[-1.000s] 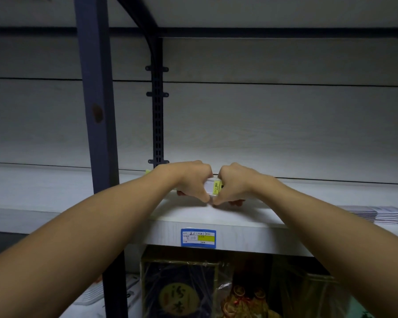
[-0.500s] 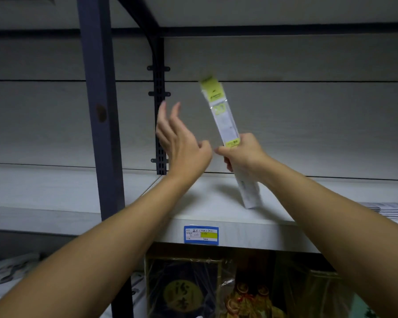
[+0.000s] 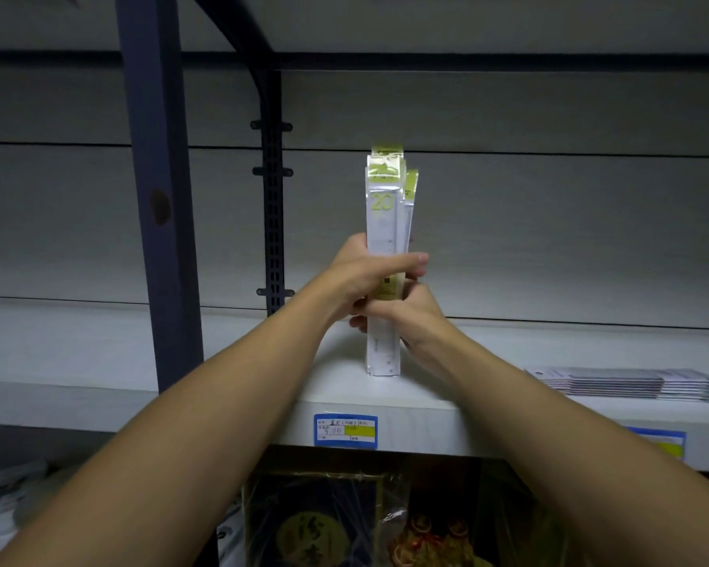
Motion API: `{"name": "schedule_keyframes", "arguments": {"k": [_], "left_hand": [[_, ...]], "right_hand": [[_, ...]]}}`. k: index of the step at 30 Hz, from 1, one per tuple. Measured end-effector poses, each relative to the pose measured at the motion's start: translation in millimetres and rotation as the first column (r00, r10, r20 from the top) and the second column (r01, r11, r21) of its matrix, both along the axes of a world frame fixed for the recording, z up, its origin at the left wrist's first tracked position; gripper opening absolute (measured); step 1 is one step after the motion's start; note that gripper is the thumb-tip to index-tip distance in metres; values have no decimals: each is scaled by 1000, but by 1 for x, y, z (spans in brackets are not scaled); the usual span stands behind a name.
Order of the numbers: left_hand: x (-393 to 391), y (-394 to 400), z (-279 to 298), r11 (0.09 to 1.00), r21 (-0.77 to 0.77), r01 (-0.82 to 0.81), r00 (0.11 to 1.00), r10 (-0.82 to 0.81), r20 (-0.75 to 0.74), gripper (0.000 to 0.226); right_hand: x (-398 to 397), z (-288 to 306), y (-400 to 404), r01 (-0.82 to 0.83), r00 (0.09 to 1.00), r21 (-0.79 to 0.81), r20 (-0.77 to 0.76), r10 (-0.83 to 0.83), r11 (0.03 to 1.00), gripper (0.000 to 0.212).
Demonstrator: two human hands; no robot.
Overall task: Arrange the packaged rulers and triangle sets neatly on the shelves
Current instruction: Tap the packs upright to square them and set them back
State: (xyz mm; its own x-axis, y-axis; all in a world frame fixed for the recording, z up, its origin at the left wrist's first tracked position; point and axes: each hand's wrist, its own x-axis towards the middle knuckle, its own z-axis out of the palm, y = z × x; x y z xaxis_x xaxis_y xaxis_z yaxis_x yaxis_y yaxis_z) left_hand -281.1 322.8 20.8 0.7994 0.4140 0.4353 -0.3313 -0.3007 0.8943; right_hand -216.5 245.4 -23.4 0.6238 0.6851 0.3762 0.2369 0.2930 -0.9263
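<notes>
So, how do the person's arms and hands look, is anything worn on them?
Both forearms are bare as far as the frame shows: no sleeves in view. The left hand and right hand have no gloves. No watch, bracelet or ring is visible on wrists or fingers.

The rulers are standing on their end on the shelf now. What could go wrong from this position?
1. The ruler packs stand tall on a narrow end, so they may tip if the left hand or right hand lets go.
2. The tops sit uneven, so a pack may slide out.
3. They stand close to the shelf front and could fall off.
</notes>
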Motion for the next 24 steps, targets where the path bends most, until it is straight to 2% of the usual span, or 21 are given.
{"name": "schedule_keyframes", "arguments": {"k": [3,5,7,10,12,13,16,18,21,24], "left_hand": [[2,3,-1,995,-93,38,998,-33,49,36],[6,2,2,998,-59,24,998,-21,52,17],[10,-1,10,1000,12,-24,998,23,64,10],[7,-4,28,998,61,-2,995,-4,104,16],[3,-3,35,997,57,56,991,-62,119,31],[2,-2,36,995,50,88,987,-94,127,38],[3,4,32,987,36,160,977,-163,138,50],[4,7,27,983,-7,185,971,-181,157,50],[8,1,22,980,-80,183,972,-168,165,34],[15,-10,23,994,-73,75,982,-61,179,14]], "right_hand": [[-1,-1,2,-49,996,-1,-68,49,999,43],[-5,2,5,-6,995,-34,-101,3,999,28],[-6,8,10,51,992,-37,-111,-54,998,27],[-3,22,13,51,993,49,-110,-46,997,26],[3,26,6,-60,994,49,-90,64,997,17],[7,25,2,-117,991,-3,-65,117,993,16],[16,12,-7,-150,988,-192,11,155,970,47],[17,2,-9,-175,985,-185,-22,174,967,52],[9,-4,-6,-248,964,-107,-122,235,963,32],[1,-1,5,-189,965,-60,-194,175,980,13]]}}
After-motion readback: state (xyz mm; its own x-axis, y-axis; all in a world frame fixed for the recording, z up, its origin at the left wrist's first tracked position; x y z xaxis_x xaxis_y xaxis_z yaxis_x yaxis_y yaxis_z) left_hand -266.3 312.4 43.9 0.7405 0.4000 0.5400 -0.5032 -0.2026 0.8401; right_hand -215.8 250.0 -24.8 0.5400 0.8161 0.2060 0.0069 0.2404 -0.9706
